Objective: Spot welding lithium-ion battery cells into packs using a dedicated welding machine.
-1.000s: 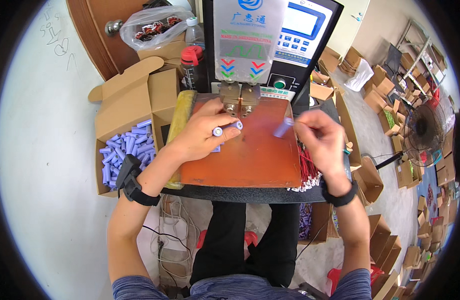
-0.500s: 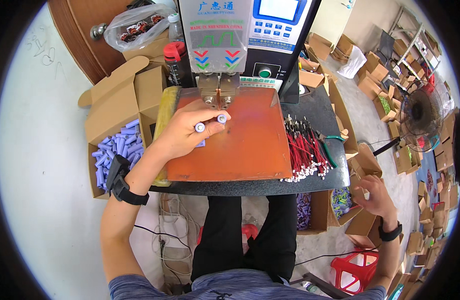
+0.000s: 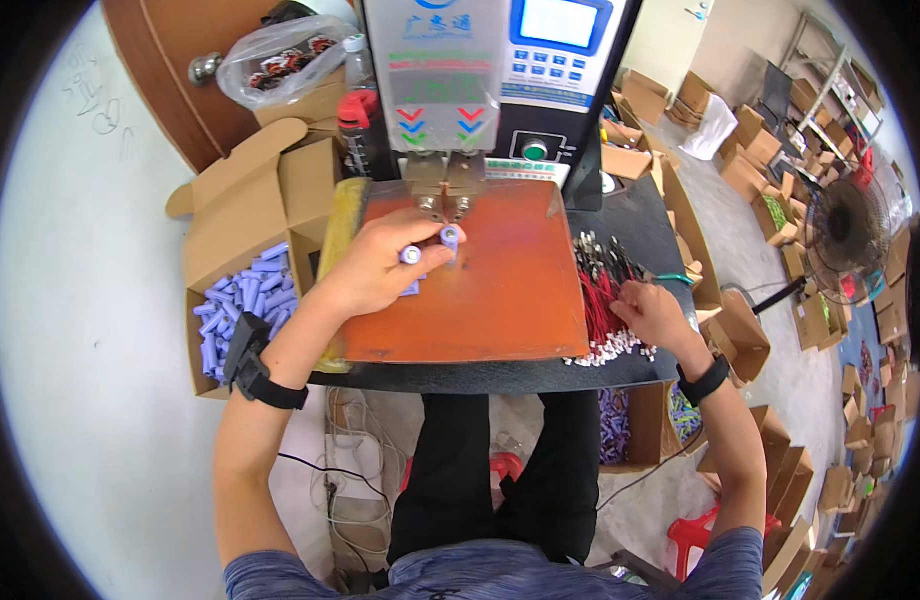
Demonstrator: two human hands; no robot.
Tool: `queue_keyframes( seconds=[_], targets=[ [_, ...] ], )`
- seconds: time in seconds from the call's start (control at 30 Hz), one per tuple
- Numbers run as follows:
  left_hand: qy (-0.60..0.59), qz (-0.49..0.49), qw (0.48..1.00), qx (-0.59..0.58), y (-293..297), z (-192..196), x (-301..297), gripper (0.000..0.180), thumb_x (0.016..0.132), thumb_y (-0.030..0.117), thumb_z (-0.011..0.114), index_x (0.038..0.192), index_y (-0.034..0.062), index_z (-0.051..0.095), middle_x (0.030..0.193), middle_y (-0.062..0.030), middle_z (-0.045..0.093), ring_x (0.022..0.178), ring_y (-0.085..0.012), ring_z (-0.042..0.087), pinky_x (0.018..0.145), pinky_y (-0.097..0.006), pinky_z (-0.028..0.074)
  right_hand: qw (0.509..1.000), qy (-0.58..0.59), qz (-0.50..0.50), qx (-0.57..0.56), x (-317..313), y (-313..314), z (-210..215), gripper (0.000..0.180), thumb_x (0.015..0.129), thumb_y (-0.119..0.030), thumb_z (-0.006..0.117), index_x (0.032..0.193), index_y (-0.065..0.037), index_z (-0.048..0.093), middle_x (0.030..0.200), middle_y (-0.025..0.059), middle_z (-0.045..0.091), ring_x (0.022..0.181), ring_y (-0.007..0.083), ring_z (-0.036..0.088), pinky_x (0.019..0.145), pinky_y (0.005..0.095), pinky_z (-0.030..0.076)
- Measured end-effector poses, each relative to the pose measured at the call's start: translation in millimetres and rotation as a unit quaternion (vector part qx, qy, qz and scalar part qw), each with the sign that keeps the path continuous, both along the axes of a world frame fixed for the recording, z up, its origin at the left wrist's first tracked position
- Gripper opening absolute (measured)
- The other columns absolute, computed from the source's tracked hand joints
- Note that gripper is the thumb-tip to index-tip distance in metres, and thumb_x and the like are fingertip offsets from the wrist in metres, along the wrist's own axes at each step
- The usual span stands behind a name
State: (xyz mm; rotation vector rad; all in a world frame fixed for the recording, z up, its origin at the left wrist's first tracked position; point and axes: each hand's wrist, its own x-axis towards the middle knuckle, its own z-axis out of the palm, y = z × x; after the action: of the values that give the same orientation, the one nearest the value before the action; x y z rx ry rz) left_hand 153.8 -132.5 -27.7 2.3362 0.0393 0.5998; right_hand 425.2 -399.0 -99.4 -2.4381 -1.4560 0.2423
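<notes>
Left hand (image 3: pixel 375 270) grips two purple cylindrical cells (image 3: pixel 430 247), frame centre, unchanged | my right hand (image 3: pixel 652 312) back up from lower right, now pinching red-wired leads (image 3: pixel 602 300)

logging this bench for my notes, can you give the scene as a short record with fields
left hand: left hand holds two purple cylindrical cells upright under the welding head
right hand: right hand rests on the bundle of red wires
surface: orange work plate on a black table
left of bench: open cardboard box with loose purple cells
behind: machine with blue control panel
</notes>
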Motion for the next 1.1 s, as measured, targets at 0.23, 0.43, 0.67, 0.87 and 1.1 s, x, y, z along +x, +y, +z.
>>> queue_keyframes(
  seconds=[0.23, 0.43, 0.67, 0.87, 1.1],
  targets=[
    [0.017, 0.009, 0.999, -0.027, 2.0, 3.0, -3.8, 0.019, 0.089, 0.009, 0.059, 0.105, 0.0000, 0.062, 0.080, -0.0041, 0.060, 0.068, -0.0101, 0.051, 0.064, -0.025, 0.042, 0.998, 0.000, 0.019, 0.052, 15.7, 2.3, 23.0, 0.015, 0.076, -0.018, 0.071, 0.078, -0.003, 0.070, 0.071, 0.0186, 0.064, 0.069, 0.0345, 0.064, 0.061, 0.0398, 0.050],
    [0.062, 0.037, 0.995, -0.066, 0.3, 5.6, -5.3, 0.022, 0.088, 0.015, 0.060, 0.104, 0.0011, 0.064, 0.087, -0.0115, 0.065, 0.083, -0.0229, 0.062, 0.074, -0.032, 0.047, 0.982, 0.170, -0.022, 0.074, 26.7, -3.1, 37.1, 0.006, 0.077, -0.003, 0.070, 0.074, 0.001, 0.066, 0.066, 0.0032, 0.063, 0.059, 0.0084, 0.056, 0.054, 0.0235, 0.044],
    [0.040, 0.028, 0.997, -0.054, 2.1, 3.8, -5.6, 0.023, 0.088, 0.017, 0.060, 0.105, 0.0016, 0.064, 0.089, -0.0122, 0.064, 0.084, -0.0255, 0.062, 0.074, -0.033, 0.047, 0.897, 0.416, -0.050, 0.141, 20.1, 7.8, 44.3, 0.014, 0.077, 0.005, 0.054, 0.089, -0.002, 0.051, 0.077, 0.0085, 0.063, 0.066, 0.0135, 0.062, 0.059, 0.0238, 0.052],
    [0.002, 0.013, 1.000, -0.012, 7.3, 0.4, -3.8, 0.023, 0.089, 0.019, 0.059, 0.103, 0.0023, 0.064, 0.086, -0.0136, 0.063, 0.083, -0.0282, 0.061, 0.073, -0.034, 0.047, 0.752, 0.609, -0.059, 0.247, 13.2, 22.1, 40.0, 0.009, 0.082, 0.004, 0.050, 0.085, -0.004, 0.048, 0.085, 0.0137, 0.064, 0.076, 0.0254, 0.066, 0.071, 0.0373, 0.057],
    [-0.034, -0.007, 0.999, -0.017, 10.0, -9.3, -4.6, 0.022, 0.088, 0.020, 0.061, 0.102, 0.0027, 0.064, 0.086, -0.0132, 0.063, 0.080, -0.0295, 0.062, 0.072, -0.035, 0.047, 0.633, 0.727, -0.108, 0.243, 1.8, 32.9, 37.7, 0.016, 0.090, -0.019, 0.045, 0.079, -0.009, 0.049, 0.062, 0.0049, 0.053, 0.050, 0.0144, 0.046, 0.048, 0.0268, 0.038]
  ],
)
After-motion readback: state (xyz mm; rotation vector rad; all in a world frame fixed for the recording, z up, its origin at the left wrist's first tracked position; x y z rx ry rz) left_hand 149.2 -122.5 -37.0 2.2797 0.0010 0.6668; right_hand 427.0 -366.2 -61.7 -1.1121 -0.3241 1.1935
